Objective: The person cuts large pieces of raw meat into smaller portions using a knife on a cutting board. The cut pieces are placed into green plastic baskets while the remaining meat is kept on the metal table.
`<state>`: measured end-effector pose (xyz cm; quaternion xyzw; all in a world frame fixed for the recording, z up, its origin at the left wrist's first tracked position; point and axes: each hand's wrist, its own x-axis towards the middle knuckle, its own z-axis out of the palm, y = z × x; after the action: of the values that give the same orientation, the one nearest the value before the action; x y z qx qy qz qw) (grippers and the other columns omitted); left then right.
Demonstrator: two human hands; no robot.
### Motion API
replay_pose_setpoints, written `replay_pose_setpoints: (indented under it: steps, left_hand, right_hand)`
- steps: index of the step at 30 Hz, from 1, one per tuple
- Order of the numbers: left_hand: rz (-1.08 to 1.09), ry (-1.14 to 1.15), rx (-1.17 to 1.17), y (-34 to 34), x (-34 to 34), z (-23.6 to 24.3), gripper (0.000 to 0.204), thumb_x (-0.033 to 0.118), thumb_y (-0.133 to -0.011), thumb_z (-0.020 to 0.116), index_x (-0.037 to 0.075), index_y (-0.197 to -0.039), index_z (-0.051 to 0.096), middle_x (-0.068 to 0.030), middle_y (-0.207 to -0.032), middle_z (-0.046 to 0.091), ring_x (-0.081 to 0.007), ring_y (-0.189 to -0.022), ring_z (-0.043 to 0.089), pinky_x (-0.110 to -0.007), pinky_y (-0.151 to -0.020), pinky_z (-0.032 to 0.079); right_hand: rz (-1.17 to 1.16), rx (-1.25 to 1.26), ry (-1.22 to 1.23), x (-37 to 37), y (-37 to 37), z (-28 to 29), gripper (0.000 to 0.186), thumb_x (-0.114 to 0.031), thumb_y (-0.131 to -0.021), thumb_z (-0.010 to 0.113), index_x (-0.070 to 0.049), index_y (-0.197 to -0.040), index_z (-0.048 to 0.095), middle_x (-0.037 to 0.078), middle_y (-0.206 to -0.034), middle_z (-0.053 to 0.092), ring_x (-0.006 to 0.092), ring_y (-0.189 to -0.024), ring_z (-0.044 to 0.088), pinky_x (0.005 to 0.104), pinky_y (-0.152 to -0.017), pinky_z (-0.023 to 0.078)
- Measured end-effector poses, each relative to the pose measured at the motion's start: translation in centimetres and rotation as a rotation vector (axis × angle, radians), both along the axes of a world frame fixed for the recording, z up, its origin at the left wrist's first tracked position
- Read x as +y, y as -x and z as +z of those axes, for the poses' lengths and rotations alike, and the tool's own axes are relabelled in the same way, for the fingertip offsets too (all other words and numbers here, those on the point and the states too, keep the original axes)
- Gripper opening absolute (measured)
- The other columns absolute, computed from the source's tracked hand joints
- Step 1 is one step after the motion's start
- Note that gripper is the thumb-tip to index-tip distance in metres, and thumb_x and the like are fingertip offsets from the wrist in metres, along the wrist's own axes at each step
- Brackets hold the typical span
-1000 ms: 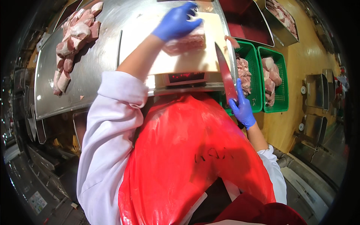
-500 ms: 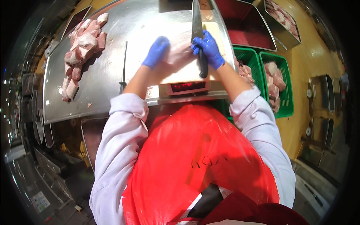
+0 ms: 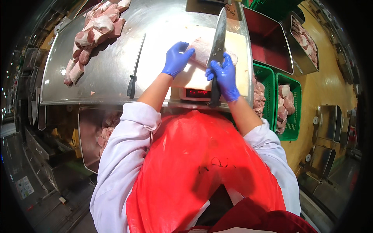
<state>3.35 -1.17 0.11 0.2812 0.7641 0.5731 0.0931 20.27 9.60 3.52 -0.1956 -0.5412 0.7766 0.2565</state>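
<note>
A pale pink slab of raw meat (image 3: 200,51) lies on the white cutting board (image 3: 241,54) in front of me. My left hand (image 3: 176,60), in a blue glove, is at the meat's left end, with thumb and fingers apart and the thumb touching or nearly touching it. My right hand (image 3: 224,75), also gloved in blue, is closed on the black handle of a long, broad-bladed knife (image 3: 218,37). The blade points away from me, passing over the meat, and hides part of it. Left of the board lies a sharpening steel (image 3: 136,58) with a black handle.
Meat pieces (image 3: 101,25) are piled at the metal table's (image 3: 112,73) far left. A scale with a lit red display (image 3: 197,93) sits at the near edge. To the right stand green baskets (image 3: 298,116) of meat, a red-lined bin (image 3: 264,35) and a metal tub (image 3: 305,42) of meat.
The view has shifted. My left hand's thumb and fingers have spread apart at the meat's end. The knife, still in my right hand, has tilted so its tip leans right.
</note>
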Motion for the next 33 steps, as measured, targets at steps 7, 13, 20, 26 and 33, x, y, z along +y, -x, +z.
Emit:
replay_pose_setpoints:
  steps: [7, 13, 20, 26, 33]
  left_hand:
    - [-0.077, 0.023, -0.057, -0.2, -0.5, -1.2, 0.029, 0.025, -0.086, 0.071, -0.003, -0.094, 0.072, -0.0144, -0.080, 0.072, -0.0181, -0.072, 0.067, -0.033, -0.070, 0.054]
    - [-0.099, 0.021, -0.052, -0.1, -1.1, -1.1, 0.026, 0.023, -0.088, 0.068, -0.003, -0.092, 0.071, -0.0145, -0.078, 0.072, -0.0191, -0.071, 0.067, -0.035, -0.069, 0.054]
    - [-0.148, -0.026, -0.011, 0.6, -1.5, -1.3, 0.013, 0.011, -0.091, 0.069, -0.002, -0.089, 0.070, -0.0048, -0.077, 0.070, -0.0088, -0.068, 0.060, -0.027, -0.065, 0.050]
    - [-0.178, -0.046, -0.027, 1.1, -2.3, -0.5, 0.019, 0.015, -0.088, 0.065, -0.003, -0.088, 0.068, -0.0158, -0.079, 0.070, -0.0235, -0.071, 0.067, -0.036, -0.070, 0.053]
    - [-0.318, -0.114, -0.112, 2.7, -3.5, -1.8, 0.011, 0.009, -0.092, 0.068, -0.002, -0.094, 0.067, -0.0024, -0.081, 0.067, -0.0084, -0.071, 0.059, -0.025, -0.065, 0.049]
  right_hand:
    - [-0.056, -0.211, -0.354, 5.2, -0.1, -1.0, 0.049, -0.004, -0.096, 0.058, -0.006, -0.141, 0.039, 0.008, -0.081, 0.063, 0.0130, -0.059, 0.062, 0.0269, -0.052, 0.053]
    - [-0.094, -0.335, -1.129, 1.3, 3.0, 0.7, 0.070, -0.018, -0.095, 0.054, -0.012, -0.157, 0.022, 0.020, -0.080, 0.070, 0.0372, -0.066, 0.068, 0.0476, -0.065, 0.054]
    - [0.207, -0.774, -1.475, -2.3, -0.2, 1.9, 0.080, -0.008, -0.091, 0.050, -0.021, -0.161, 0.014, 0.021, -0.081, 0.069, 0.0374, -0.067, 0.067, 0.0511, -0.059, 0.053]
    - [0.424, -0.920, -1.496, -3.0, -7.4, 5.2, 0.085, 0.001, -0.085, 0.050, -0.018, -0.161, 0.017, 0.021, -0.081, 0.069, 0.0385, -0.070, 0.068, 0.0493, -0.061, 0.054]
    - [0.272, -0.851, -1.514, -3.3, -1.6, 4.0, 0.075, -0.003, -0.091, 0.047, -0.019, -0.159, 0.021, 0.019, -0.080, 0.070, 0.0376, -0.065, 0.068, 0.0482, -0.058, 0.054]
